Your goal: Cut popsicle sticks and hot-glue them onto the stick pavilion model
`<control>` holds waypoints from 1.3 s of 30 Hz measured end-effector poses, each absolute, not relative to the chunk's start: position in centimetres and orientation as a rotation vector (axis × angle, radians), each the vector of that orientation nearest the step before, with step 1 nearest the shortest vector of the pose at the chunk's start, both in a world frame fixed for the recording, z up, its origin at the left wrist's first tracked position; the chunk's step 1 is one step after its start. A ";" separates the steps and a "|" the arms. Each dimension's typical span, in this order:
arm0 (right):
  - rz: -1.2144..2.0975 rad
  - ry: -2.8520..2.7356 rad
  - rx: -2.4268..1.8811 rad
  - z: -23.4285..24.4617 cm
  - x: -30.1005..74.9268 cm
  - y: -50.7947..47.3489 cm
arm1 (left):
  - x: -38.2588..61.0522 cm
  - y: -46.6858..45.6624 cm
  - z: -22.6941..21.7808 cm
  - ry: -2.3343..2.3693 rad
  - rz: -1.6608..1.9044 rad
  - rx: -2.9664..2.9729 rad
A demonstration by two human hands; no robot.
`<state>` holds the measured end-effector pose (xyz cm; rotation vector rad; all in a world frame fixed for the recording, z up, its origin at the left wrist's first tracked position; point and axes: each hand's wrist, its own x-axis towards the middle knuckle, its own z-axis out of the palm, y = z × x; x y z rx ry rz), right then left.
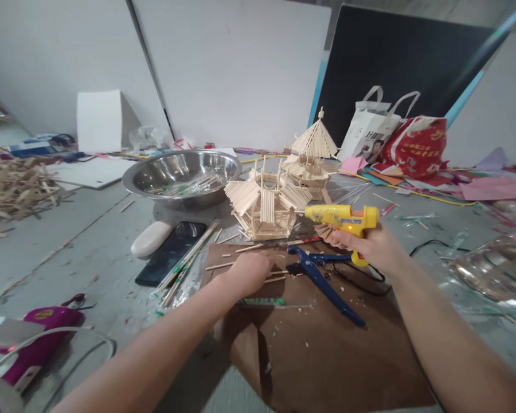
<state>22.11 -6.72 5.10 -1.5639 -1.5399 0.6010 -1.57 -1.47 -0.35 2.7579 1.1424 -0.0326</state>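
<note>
My right hand (376, 244) is wrapped round a yellow hot glue gun (341, 215), its nozzle pointing left at the side of a small pavilion model (266, 207) built from thin wooden sticks. My left hand (253, 271) rests low over the brown board (318, 355), fingers curled down among loose sticks (219, 266); what they hold, if anything, is hidden. Between the hands lie blue-handled cutters (327, 287). Behind the model stands a taller stick pagoda (313, 149) with a pointed roof.
A steel basin (183, 178) holds wrapped chopsticks. Left of the board lie a black phone (172, 252), a white oval object (151, 238) and more chopsticks (184, 264). A magenta device (47, 327) sits front left. Bags (417, 146) and coloured paper are at the back right.
</note>
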 end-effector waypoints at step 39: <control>0.970 -1.278 -1.614 -1.3 26.0 -10.2 | -8.0 -0.8 1.4 1.509 0.653 1.876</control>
